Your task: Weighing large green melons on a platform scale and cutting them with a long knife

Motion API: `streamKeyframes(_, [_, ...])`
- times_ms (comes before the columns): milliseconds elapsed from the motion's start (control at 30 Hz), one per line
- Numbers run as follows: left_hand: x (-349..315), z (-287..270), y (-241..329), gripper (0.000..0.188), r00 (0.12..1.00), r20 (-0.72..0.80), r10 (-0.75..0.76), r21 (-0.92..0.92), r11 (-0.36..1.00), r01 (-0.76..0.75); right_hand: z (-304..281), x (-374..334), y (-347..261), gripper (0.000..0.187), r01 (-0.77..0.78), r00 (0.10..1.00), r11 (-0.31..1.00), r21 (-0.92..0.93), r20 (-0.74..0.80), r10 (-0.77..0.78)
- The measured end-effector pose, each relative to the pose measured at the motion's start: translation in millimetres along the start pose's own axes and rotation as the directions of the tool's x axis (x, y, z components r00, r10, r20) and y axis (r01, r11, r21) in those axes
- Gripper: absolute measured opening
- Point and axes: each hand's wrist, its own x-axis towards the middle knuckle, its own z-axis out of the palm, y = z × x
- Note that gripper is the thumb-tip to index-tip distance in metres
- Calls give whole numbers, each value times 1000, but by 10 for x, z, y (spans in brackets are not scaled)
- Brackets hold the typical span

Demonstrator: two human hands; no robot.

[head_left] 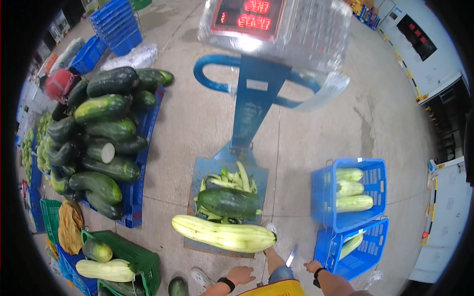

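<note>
My left hand (240, 275), a black band at its wrist, is open with fingers stretched toward the right, just below a long pale peeled melon (224, 233). That melon lies across the near part of a blue platform scale (191, 224). Behind it, a dark green unpeeled melon (229, 203) rests over green peel strips (243, 176). My right hand (313, 267) has curled fingers beside the left wall of the nearer blue crate (323, 246); what they hold, if anything, cannot be made out. A narrow shiny blade (292, 255) shows left of this hand, apart from it.
Dark green melons (111, 129) are heaped on a blue pallet (139, 190) at left. A green crate (150, 266) holds peeled and unpeeled melons. Another blue crate (323, 197) holds peeled melons. The scale's post (256, 106) and lit display (249, 17) rise ahead.
</note>
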Motion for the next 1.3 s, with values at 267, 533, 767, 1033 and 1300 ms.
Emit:
streamKeyframes(267, [-483,-300,-150,44,909,-401,-109,-152,987,52,-663,-517,-595,46,32,999,987,160,1,-32])
streamKeyframes(533, [-681,-812,-293,40,787,-466,-405,-380,895,236,-980,-297,-1150,44,196,972,976,98,-152,-180])
streamKeyframes(767, [-604,-1129,-462,45,808,-455,-374,-580,813,50,-1368,471,-950,42,693,715,720,-36,-84,-694])
streamKeyframes(1033, [-857,-2082,-1805,42,490,-562,-666,-823,511,-249,-2600,-193,-2872,115,-179,781,255,950,295,-551])
streamKeyframes(1300, [663,-2363,-2274,58,508,-545,-667,-824,537,-180,-2148,141,-4066,115,-482,748,91,871,464,-474])
